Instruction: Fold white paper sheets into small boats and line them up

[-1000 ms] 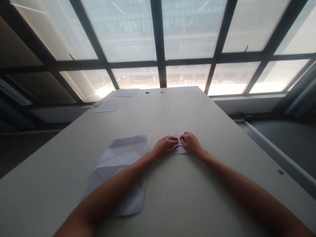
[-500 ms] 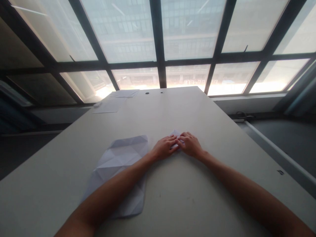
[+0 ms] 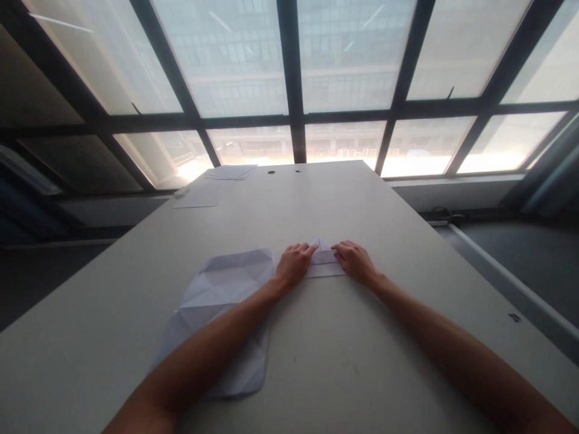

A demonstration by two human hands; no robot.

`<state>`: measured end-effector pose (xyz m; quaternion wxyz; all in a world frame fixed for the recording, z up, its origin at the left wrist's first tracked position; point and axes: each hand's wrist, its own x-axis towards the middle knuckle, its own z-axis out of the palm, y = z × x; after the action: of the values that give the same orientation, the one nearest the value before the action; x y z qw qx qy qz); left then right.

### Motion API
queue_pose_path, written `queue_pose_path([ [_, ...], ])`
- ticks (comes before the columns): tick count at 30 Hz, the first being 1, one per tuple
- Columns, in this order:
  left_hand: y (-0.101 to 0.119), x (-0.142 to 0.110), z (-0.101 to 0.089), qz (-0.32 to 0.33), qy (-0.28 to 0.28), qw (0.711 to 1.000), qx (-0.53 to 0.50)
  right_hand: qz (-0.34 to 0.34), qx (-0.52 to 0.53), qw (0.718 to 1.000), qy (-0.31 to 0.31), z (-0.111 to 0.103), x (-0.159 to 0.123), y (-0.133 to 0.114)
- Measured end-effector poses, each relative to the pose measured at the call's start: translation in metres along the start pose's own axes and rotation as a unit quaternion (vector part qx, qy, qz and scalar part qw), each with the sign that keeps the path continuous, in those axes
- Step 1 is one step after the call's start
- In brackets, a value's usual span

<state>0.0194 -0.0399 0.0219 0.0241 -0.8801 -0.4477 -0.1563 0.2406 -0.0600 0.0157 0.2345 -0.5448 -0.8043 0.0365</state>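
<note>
Between my hands on the white table [image 3: 344, 337] lies a small folded sheet of paper [image 3: 323, 258], pointed at the far side, with a flap folded across it and a straight near edge. My left hand [image 3: 295, 263] grips its left side, fingers curled and thumb on the paper. On the right side, my right hand [image 3: 354, 258] has its fingers closed on the flap's end. A larger creased sheet [image 3: 221, 283] lies to the left, partly covered by my left forearm.
Several flat sheets of paper [image 3: 196, 196] lie at the far left of the table. Two dark holes are near the far edge. A small dark mark [image 3: 514, 317] sits near the right edge. Windows [image 3: 344, 144] stand beyond the table.
My hands have moved apart, from meeting over the middle of the folded paper to its left and right sides. More of the folded paper now shows.
</note>
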Motion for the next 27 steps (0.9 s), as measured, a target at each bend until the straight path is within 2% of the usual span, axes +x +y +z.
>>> queue_pose_path([
  [3,-0.003,0.001,0.006,0.045,-0.002,0.999,-0.001,0.024,-0.022,0.999,0.026,0.002,0.0,-0.001],
  [5,-0.003,0.001,0.012,0.09,-0.03,0.995,-0.03,0.014,-0.02,0.999,0.029,0.006,-0.001,-0.002],
  [7,-0.001,0.001,0.018,0.119,-0.068,0.988,-0.065,-0.014,-0.001,1.0,0.006,0.012,-0.002,-0.004],
  [10,0.003,0.0,0.024,0.112,-0.097,0.986,-0.079,-0.044,0.02,0.997,-0.053,0.022,-0.002,-0.006],
  [15,0.003,-0.003,0.024,0.091,-0.116,0.988,-0.045,-0.028,-0.022,0.994,-0.108,0.028,-0.001,-0.003],
  [22,0.0,-0.004,0.023,0.067,-0.134,0.988,-0.032,0.022,-0.048,0.992,-0.116,0.028,-0.001,0.002],
  [27,0.0,-0.004,0.024,0.066,-0.131,0.989,-0.028,0.101,-0.053,0.988,-0.108,0.029,0.0,0.007],
])
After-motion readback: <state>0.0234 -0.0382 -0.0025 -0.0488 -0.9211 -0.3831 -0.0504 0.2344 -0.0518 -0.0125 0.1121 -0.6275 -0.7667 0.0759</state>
